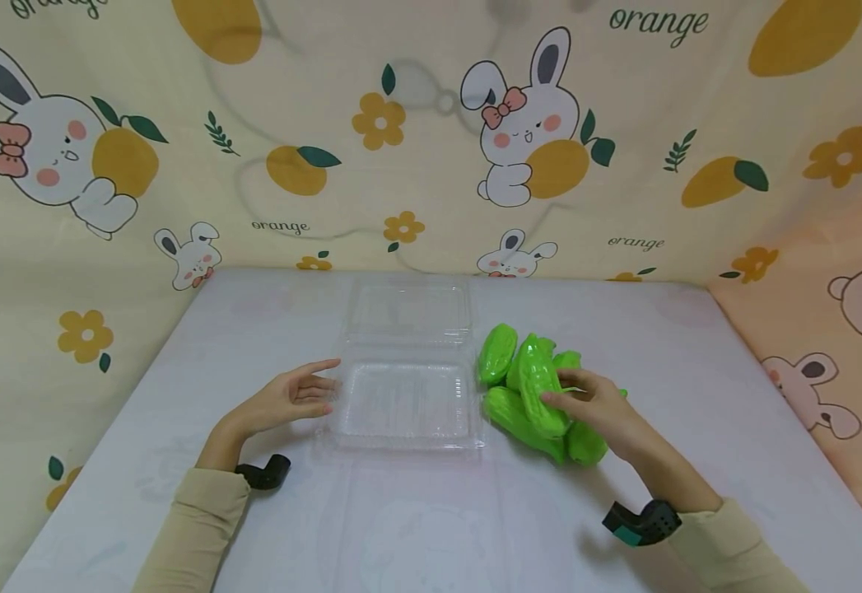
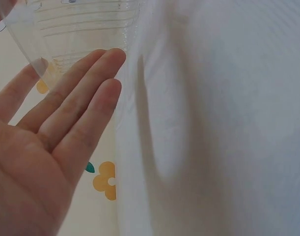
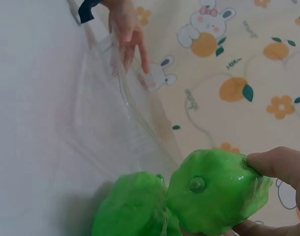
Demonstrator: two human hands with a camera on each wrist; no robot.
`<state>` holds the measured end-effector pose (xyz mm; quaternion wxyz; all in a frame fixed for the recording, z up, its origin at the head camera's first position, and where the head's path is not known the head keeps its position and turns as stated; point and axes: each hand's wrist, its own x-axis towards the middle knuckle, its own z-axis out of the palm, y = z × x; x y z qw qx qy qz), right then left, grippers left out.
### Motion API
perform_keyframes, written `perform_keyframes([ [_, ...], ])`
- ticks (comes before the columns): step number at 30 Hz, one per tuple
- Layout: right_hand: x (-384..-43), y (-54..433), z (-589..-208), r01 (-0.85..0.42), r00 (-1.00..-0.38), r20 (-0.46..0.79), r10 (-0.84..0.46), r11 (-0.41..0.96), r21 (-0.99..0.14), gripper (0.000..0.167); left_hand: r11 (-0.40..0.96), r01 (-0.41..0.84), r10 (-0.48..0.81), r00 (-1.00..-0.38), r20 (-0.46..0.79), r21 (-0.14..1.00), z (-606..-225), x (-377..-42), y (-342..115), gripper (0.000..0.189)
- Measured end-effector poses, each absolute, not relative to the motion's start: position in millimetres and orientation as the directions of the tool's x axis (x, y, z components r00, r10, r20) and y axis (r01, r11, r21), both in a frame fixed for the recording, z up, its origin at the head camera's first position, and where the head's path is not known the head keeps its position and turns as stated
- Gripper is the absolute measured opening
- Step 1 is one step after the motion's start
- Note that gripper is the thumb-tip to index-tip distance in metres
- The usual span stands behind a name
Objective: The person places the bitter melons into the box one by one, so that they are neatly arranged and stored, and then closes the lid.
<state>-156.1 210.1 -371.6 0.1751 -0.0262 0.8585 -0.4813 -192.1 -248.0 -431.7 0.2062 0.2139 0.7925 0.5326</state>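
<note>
On the table lies a clear plastic clamshell box (image 1: 407,403), its lid (image 1: 410,311) folded back behind it. My left hand (image 1: 290,399) is at the box's left edge, fingers extended and fingertips right at the wall; the left wrist view shows its palm (image 2: 27,167) holding nothing. With thumb and fingers, my right hand (image 1: 597,408) grips a glossy, lumpy green vegetable (image 1: 538,387), shaped like a bitter melon, on top of a pile. In the right wrist view, the gripped vegetable (image 3: 213,189) shows a small stub at its end.
Several more green vegetables (image 1: 519,422) lie right of the box, one (image 1: 498,354) at the back left of the pile. A white cloth (image 1: 416,519) covers the table. Printed rabbit-and-orange fabric (image 1: 431,173) hangs at the back and both sides.
</note>
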Motion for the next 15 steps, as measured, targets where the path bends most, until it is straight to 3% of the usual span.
perform_keyframes([
  [15, -157, 195, -369, 0.119, -0.929, -0.268, -0.254, 0.483, -0.867, 0.069, 0.355, 0.125, 0.555, -0.826, -0.101, 0.927, -431, -192, -247, 0.077],
])
